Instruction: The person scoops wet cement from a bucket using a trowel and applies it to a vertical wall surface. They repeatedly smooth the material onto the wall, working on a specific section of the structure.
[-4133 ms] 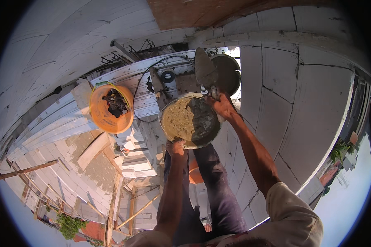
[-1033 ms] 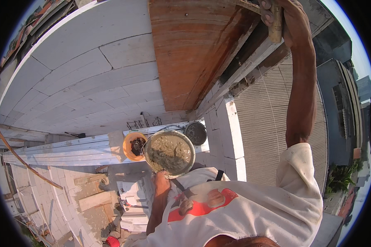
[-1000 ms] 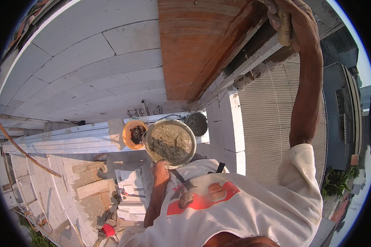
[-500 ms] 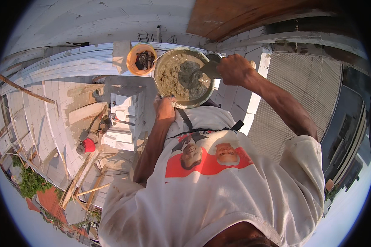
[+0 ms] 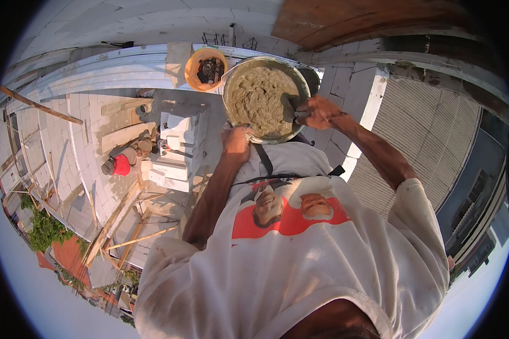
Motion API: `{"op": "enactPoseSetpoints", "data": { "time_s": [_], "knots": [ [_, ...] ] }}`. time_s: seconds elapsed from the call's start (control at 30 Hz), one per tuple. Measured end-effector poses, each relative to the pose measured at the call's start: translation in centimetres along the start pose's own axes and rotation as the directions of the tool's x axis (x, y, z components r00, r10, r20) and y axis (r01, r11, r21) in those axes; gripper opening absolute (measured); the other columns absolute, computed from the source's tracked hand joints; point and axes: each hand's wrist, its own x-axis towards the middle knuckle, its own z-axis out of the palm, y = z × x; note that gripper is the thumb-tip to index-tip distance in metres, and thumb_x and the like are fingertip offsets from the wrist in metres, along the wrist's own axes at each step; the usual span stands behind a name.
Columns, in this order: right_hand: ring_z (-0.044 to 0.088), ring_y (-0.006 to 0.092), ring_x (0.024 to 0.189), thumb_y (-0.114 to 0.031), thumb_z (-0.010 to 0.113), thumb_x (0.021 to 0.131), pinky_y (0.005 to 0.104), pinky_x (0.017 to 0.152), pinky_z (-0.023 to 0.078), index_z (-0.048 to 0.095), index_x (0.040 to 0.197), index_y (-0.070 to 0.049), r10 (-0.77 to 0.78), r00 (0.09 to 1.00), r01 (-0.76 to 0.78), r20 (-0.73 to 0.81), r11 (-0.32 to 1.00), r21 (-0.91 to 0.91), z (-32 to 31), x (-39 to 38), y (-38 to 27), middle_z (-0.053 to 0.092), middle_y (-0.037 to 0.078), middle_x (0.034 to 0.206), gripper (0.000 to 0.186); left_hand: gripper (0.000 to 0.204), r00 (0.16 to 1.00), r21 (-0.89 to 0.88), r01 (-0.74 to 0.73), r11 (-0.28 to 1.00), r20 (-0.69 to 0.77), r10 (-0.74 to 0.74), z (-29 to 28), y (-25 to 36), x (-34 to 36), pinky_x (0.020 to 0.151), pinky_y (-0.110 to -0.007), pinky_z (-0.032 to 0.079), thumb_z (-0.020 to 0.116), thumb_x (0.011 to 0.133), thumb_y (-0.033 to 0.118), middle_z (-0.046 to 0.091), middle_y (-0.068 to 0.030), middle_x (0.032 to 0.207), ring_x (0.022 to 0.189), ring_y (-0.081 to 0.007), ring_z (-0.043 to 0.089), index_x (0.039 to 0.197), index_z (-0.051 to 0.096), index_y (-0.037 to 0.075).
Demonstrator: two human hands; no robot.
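Observation:
A round metal pan (image 5: 232, 73) full of wet grey-brown mortar (image 5: 257, 99) is held out in front of my chest. My left hand (image 5: 236, 142) grips its near rim from below. My right hand (image 5: 316, 111) is closed on the handle of a trowel (image 5: 291, 105), whose blade is dug into the mortar at the pan's right side. My white printed shirt fills the lower part of the view.
An orange bucket (image 5: 206, 68) with dark contents stands on the white block wall (image 5: 119, 68) just left of the pan. Far below lie a stack of white blocks (image 5: 175, 152), timber poles (image 5: 136, 237) and a person in a red cap (image 5: 119, 165). A wooden board (image 5: 345, 20) runs overhead.
My right hand came down from the wooden board overhead to the pan, and the trowel now sits in the mortar. The view has tilted downward; my left hand still holds the pan.

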Motion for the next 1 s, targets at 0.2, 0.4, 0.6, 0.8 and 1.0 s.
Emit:
{"op": "enactPoseSetpoints", "data": {
  "time_s": [0.2,0.4,0.6,0.8,1.0],
  "knots": [
    [0.071,0.0417,0.097,-0.031,0.067,0.086,0.0497,0.091,0.057,0.073,0.119,-0.007,0.072,0.988,-0.043,-0.134,0.978,0.206,3.3,0.5,-2.8,0.074,0.024,0.103,0.04,0.024,0.977,0.247,-0.208,0.946,0.095,0.19,-1.2,-1.8,1.7,0.101,-0.045,0.047,0.068,0.079,0.007,0.071,-0.0166,0.105,0.107,-0.0352,0.066,0.102,0.072,0.012],
    [0.074,0.0388,0.091,-0.027,0.074,0.083,0.046,0.086,0.059,0.072,0.12,-0.004,0.128,0.961,-0.078,-0.246,0.976,0.204,3.3,-2.0,-2.7,0.074,0.025,0.101,0.043,0.022,0.983,0.128,0.18,0.975,-0.044,-0.176,1.1,2.8,0.7,0.097,-0.043,0.049,0.067,0.078,0.001,0.071,-0.0161,0.099,0.104,-0.0343,0.066,0.097,0.071,0.011],
    [0.075,0.0362,0.077,-0.024,0.075,0.085,0.0443,0.075,0.06,0.073,0.113,0.001,0.101,0.945,-0.039,-0.31,0.979,0.2,2.0,-4.3,-4.1,0.075,0.025,0.09,0.037,0.027,0.945,0.423,-0.328,0.845,0.143,0.295,-1.7,0.0,1.5,0.081,-0.039,0.053,0.061,0.079,-0.005,0.069,-0.0189,0.097,0.092,-0.0323,0.068,0.101,0.07,0.008],
    [0.074,0.0365,0.074,-0.028,0.072,0.091,0.0453,0.075,0.059,0.072,0.115,0.001,0.03,0.904,0.068,-0.427,0.975,0.212,-2.7,-9.1,-7.3,0.075,0.023,0.086,0.038,0.015,0.931,-0.012,0.327,0.945,-0.169,-0.324,2.1,5.0,1.0,0.067,-0.03,0.051,0.06,0.085,0.008,0.066,-0.0092,0.092,0.079,-0.022,0.066,0.093,0.07,0.001],
    [0.072,0.0319,0.069,-0.035,0.07,0.096,0.0434,0.068,0.057,0.071,0.115,0.002,-0.053,0.834,0.189,-0.549,0.963,0.194,-13.7,-16.4,-13.8,0.074,0.018,0.082,0.041,0.022,0.948,0.756,-0.287,0.588,0.313,0.06,3.6,7.1,1.1,0.09,-0.043,0.056,0.059,0.085,0.007,0.068,-0.0206,0.107,0.101,-0.034,0.068,0.104,0.066,-0.002]
  ]
}}
